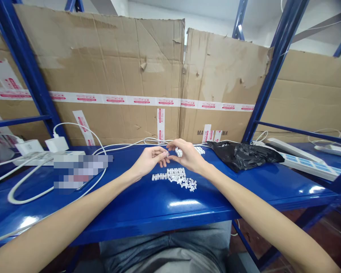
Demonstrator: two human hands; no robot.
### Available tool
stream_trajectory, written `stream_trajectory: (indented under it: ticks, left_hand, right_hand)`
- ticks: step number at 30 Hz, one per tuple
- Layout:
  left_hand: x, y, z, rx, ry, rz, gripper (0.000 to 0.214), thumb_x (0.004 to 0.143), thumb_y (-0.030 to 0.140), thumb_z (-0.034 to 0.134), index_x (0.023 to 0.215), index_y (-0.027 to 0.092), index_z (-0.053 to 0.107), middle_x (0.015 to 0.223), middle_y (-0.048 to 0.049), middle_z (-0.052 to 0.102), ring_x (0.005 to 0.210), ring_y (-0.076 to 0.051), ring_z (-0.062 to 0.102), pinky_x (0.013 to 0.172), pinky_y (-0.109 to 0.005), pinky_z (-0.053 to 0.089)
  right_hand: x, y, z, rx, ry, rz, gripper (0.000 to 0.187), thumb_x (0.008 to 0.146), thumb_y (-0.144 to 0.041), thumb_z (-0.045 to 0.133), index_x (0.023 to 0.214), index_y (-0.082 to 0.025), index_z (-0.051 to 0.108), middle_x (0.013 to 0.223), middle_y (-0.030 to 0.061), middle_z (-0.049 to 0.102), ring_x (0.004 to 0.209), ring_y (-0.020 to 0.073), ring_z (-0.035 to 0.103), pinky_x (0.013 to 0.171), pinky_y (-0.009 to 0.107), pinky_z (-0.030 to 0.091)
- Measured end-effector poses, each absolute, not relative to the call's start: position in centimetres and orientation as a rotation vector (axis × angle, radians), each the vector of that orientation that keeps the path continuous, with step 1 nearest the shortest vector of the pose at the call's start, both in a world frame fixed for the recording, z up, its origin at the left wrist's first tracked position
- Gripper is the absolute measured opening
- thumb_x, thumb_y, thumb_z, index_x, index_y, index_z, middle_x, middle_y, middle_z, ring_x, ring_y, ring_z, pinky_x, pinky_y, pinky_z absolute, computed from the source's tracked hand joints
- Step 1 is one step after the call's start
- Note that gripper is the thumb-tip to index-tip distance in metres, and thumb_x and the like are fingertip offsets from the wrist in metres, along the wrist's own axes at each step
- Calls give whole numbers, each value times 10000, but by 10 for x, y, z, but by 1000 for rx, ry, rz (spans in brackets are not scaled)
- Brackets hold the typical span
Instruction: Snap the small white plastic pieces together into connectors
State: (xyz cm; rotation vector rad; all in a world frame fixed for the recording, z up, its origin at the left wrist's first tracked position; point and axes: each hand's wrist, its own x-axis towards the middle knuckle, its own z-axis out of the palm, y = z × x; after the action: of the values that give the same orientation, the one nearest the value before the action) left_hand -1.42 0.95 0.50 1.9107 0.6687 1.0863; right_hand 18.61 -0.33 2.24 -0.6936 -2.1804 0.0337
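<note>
My left hand [150,160] pinches a small white plastic part [167,154] between thumb and fingers, just above the blue table. Close against it, my right hand [189,154] is closed with its thumb and fingertips at the same part. More white pieces [179,152] show inside the curl of my right hand; whether they are gripped or lie behind it, I cannot tell. Below the hands lie rows of small white block-like parts [175,172] and a loose heap of small white pieces [189,183]. Another group of white pieces [200,150] lies beyond my right hand.
A black plastic bag [238,153] lies to the right, beside white and blue panels [309,163]. Chargers [57,144], a power strip [68,155] and white cables [98,182] occupy the left. Cardboard sheets [116,68] stand behind the blue table [147,208], between blue posts.
</note>
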Motion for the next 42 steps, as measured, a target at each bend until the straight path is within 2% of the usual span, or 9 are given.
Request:
stream_trajectory:
  ticks: [5,10,14,19,24,33,37,42]
  left_hand:
    - [-15,7,8,1899,654,1148,299,890,412,696,1004,137,668,766,-69,756,642,-184,707,631,-313,569]
    - [-17,10,5,1943,762,1188,345,894,413,691,1066,116,723,835,-108,792,711,-218,750,661,-328,595]
    - [-20,15,2,1948,832,1206,380,900,407,678,1136,113,726,844,-110,799,712,-219,756,632,-314,591]
    - [-20,16,2,1974,852,1175,364,896,419,685,1073,106,740,822,-114,795,693,-211,744,605,-296,575]
    - [-18,13,4,1988,815,1168,337,884,406,690,1039,111,743,792,-105,793,707,-219,745,637,-312,585]
    - [-20,14,3,1986,793,1171,311,875,387,688,1016,115,744,785,-97,794,681,-207,738,625,-305,584]
    - [-20,15,3,1974,785,1172,312,869,376,696,1025,109,741,788,-98,793,696,-208,739,635,-302,584]
    - [-20,15,3,1954,788,1195,305,862,391,702,1008,123,722,786,-93,787,707,-218,742,634,-312,592]
  right_hand:
    - [188,-2,25,-736,-2136,176,111,869,-196,728,970,-167,690,867,27,688,791,149,626,774,299,489]
    - [196,-11,38,-855,-2376,383,85,851,-218,754,837,-137,734,756,23,707,671,124,602,657,258,455]
    - [199,-18,40,-755,-2693,593,58,836,-179,758,870,-144,790,847,48,764,701,123,637,677,248,475]
    - [192,-18,30,-773,-2761,555,90,834,-132,744,900,-149,804,870,55,772,708,124,656,682,240,483]
    - [187,-19,25,-722,-2764,472,89,846,-140,737,902,-157,804,803,40,759,665,125,640,657,247,465]
    - [178,-24,25,-715,-2764,225,136,844,-61,704,840,-157,801,821,61,745,764,160,633,766,295,472]
    - [174,-29,25,-666,-2785,328,107,859,-81,699,846,-140,787,811,51,725,714,138,605,724,271,475]
    - [174,-37,29,-616,-2694,527,93,883,-130,675,867,-145,765,897,56,750,772,136,643,756,268,502]
